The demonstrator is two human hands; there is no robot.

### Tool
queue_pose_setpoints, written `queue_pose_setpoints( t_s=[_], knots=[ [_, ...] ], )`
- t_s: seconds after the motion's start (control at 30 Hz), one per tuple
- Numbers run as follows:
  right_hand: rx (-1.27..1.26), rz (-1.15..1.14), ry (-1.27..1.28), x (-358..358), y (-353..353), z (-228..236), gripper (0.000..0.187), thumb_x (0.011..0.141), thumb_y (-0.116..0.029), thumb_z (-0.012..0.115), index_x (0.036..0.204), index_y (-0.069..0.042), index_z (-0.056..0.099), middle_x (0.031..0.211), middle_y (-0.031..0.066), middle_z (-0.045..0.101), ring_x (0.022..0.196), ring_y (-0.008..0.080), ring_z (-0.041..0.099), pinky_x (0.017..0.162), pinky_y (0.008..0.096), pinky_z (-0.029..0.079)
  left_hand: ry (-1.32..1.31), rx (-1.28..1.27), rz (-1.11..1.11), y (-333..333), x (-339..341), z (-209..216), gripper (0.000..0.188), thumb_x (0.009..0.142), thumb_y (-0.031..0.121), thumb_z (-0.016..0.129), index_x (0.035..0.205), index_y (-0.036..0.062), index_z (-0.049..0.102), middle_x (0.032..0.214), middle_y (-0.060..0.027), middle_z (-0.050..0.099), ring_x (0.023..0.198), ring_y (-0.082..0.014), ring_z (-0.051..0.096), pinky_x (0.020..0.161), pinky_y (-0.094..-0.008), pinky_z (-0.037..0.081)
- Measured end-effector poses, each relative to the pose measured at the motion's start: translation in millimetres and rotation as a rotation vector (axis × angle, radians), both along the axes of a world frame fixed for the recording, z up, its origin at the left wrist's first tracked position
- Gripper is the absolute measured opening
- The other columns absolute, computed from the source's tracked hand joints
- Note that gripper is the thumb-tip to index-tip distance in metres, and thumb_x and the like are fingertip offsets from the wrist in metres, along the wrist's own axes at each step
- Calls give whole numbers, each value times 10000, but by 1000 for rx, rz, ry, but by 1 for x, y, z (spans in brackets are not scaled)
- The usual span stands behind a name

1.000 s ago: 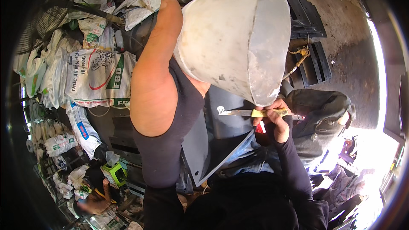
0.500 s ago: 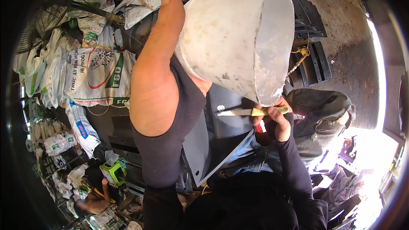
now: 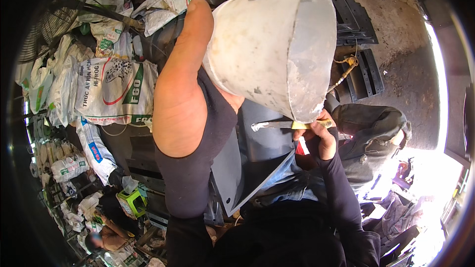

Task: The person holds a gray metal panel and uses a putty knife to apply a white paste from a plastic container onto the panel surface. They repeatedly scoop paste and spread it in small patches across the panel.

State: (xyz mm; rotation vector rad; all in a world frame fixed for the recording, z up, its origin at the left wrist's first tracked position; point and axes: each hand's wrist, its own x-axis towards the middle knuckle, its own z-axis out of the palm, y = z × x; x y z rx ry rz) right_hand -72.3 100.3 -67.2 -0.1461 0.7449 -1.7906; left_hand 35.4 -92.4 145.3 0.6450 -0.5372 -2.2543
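A large off-white plastic bucket (image 3: 252, 49), smudged with dark marks, lies tilted on its side in the air. Its wider, rough-edged end points right. My left hand (image 3: 185, 64) is closed on the narrower end, thumb along the outside, with the other fingers mostly hidden behind the bucket and the dark sleeve. Just under the lower rim, my right hand (image 3: 324, 138) grips a knife (image 3: 279, 125) by its yellow handle. White paste coats the tip of its blade, which points left. Below the blade is a smooth dark grey panel (image 3: 264, 143) over my lap.
Printed white sacks (image 3: 116, 89) are heaped at the left, below a fan (image 3: 54, 15). Dark metal pieces (image 3: 363, 74) lie on the floor at right, beside a yellowish cord-wrapped stick (image 3: 346, 74). A green stool (image 3: 131, 202) and another person (image 3: 106, 235) are at lower left.
The bucket has shifted slightly left and its wide end has dropped a little. The knife's tip has tipped slightly upward. At lower left, the other person's posture has changed.
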Motion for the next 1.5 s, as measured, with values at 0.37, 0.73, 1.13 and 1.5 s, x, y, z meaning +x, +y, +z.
queue_pose_setpoints(
  t_s=[0.37,0.73,1.13,1.5],
  knots=[
    [-4,0,30,3,-5,2,147,943,-77,551,1019,44,519,1070,270,650,783,317,676,769,441,557,-8,-3,-3,0,-1,-1,623,1057,423,389,1451,-59,371,1412,-216,510,1263,-324,546,1057,-490,440],
    [-27,5,29,3,-2,7,133,930,-55,543,1014,47,522,1079,277,650,792,323,678,762,442,558,-4,11,-5,0,1,0,624,1054,424,395,1447,-60,377,1398,-222,521,1240,-328,564,1048,-490,449],
    [2,-17,32,2,-2,9,130,914,-38,537,1006,54,528,1070,282,648,779,320,676,759,442,556,-8,-41,-5,1,-1,0,625,1059,417,372,1455,-66,362,1411,-227,508,1262,-327,546,1065,-483,432],
    [4,0,40,5,-2,5,103,920,-34,518,983,47,525,1068,278,653,781,317,673,759,443,560,1,-63,-40,-1,0,-1,611,1058,408,384,1453,-59,371,1405,-219,516,1256,-327,551,1064,-482,433]
  ],
)
